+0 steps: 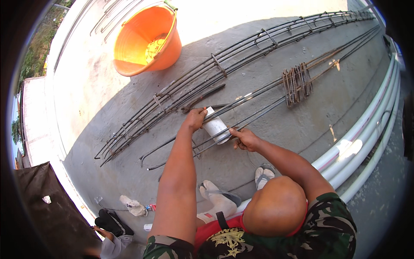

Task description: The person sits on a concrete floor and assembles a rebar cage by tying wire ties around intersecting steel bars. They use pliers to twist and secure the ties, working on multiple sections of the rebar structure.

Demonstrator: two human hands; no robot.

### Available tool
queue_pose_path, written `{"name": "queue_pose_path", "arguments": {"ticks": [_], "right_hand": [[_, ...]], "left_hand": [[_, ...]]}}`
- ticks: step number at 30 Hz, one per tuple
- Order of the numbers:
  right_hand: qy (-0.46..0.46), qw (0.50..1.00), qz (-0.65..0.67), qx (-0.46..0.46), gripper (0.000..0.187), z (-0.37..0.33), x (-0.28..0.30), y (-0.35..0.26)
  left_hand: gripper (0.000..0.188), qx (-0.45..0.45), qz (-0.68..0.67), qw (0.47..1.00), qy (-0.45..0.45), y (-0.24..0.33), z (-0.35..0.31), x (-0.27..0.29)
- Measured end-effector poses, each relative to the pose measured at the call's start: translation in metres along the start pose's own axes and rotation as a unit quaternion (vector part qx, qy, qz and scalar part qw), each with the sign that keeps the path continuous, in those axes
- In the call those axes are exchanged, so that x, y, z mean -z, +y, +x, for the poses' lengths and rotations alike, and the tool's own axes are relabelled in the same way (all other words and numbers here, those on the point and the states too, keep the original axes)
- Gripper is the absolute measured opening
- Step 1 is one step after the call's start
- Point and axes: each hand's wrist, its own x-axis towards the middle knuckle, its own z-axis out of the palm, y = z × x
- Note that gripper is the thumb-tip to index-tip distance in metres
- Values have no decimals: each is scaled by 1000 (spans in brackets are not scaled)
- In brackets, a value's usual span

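My left hand is closed round the upper of two pairs of long steel rebars, at the top end of a short white tube-like piece. The white piece lies crosswise, with the rebars passing over it. My right hand pinches the lower rebars beside the white piece's bottom end, thumb on top. Just beyond my left hand, dark pincers lie on the concrete with their handles spread. A bunch of rusty stirrups hangs round the rebars farther right.
A long tied rebar cage curves across the concrete beyond my hands. Behind it stands an orange bucket. White pipes run along the right. Another person is at lower left, near a crumpled white bag.
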Motion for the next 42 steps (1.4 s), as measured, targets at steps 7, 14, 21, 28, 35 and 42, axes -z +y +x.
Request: {"name": "queue_pose_path", "arguments": {"ticks": [7,14,21,28,35,42], "right_hand": [[41,938,-343,-12,61,-32,9,-22],[19,917,-397,27,59,-126,29,-58],[2,846,-510,155,47,-167,-16,-164],[-24,736,-510,444,26,-187,-124,-229],[-159,655,-480,562,20,-205,-242,-230],[-202,719,-397,534,19,-180,-262,-177]], "left_hand": [[40,-56,145,984,82,-23,-2,-2],[36,-173,65,977,102,40,-73,-22],[32,-173,75,979,-77,141,-147,23],[28,-200,100,969,106,198,-235,94],[30,-137,172,941,258,200,-350,151],[25,-62,11,958,281,151,-398,148]]}}
